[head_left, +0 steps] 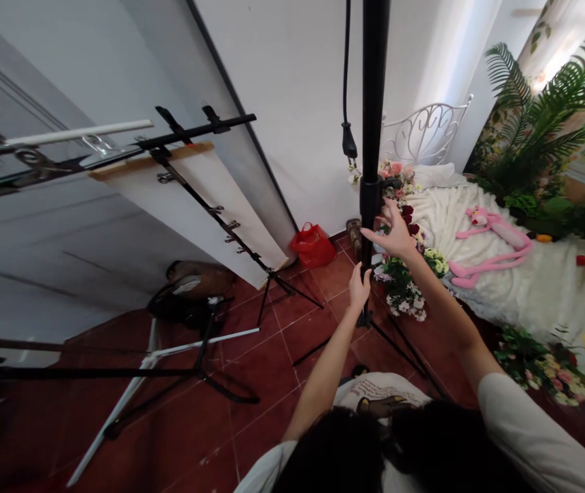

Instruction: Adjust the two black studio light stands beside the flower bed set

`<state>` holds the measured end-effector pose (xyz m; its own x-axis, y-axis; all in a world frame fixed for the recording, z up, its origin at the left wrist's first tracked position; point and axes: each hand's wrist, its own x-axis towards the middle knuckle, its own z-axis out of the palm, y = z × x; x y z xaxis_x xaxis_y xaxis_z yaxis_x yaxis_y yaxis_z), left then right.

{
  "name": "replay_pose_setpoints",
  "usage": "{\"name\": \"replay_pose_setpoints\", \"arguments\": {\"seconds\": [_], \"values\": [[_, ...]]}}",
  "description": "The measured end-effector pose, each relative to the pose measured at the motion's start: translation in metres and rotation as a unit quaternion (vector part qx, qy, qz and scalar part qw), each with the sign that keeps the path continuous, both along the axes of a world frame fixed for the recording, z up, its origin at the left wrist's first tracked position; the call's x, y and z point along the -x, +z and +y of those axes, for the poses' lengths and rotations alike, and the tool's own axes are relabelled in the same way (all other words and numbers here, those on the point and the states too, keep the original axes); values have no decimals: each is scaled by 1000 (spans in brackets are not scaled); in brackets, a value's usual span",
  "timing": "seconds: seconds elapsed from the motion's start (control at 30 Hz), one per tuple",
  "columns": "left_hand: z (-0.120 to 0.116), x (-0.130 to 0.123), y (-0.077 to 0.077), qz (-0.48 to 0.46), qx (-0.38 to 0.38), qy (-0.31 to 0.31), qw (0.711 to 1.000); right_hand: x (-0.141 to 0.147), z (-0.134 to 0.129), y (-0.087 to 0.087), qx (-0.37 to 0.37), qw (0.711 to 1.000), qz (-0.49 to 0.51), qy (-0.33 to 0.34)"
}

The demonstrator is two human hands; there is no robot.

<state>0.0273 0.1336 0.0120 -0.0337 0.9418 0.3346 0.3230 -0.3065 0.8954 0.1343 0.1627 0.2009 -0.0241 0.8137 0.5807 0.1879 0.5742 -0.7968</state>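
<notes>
Dark hair (328,448) fills the bottom edge, closest to the lens, above a floor (266,373) of dark red tiles. To the right lies a bed with a pale fluffy cover (440,219). Between bed and wall, directly before the person, a black stand (375,89) is already up, its legs spread on the tiles and its pole running out of view at the top; whether its height is settled cannot be told. To its left, a white sheet (169,205) hangs from a clipped frame, apparently finished. A pink plush toy (508,236) rests on the bed, and a red bag (315,248) sits by the wall. The right hand (395,234) is at the pole just below a collar (371,198), thumb and fingers parted around it; the left hand (358,291) appears to grip lower down, its far fingertips hidden. Beside the pole, a plug (348,142) dangles unconnected.
</notes>
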Motion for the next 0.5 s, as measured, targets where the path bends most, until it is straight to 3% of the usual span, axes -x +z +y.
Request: {"name": "replay_pose_setpoints", "arguments": {"seconds": [0.1,0.2,0.3,0.5], "values": [[-1,-1,0,-7,4,-1,1000,12,14,27,-19,1000,1,-25],[-5,0,5,-14,11,-6,1000,18,15,27,-4,996,-36,-82],[-8,2,8,-27,10,-16,999,19,3,-1,51,986,-88,-131],[-6,4,3,-30,8,-46,998,28,-23,-89,237,948,-92,-190]]}}
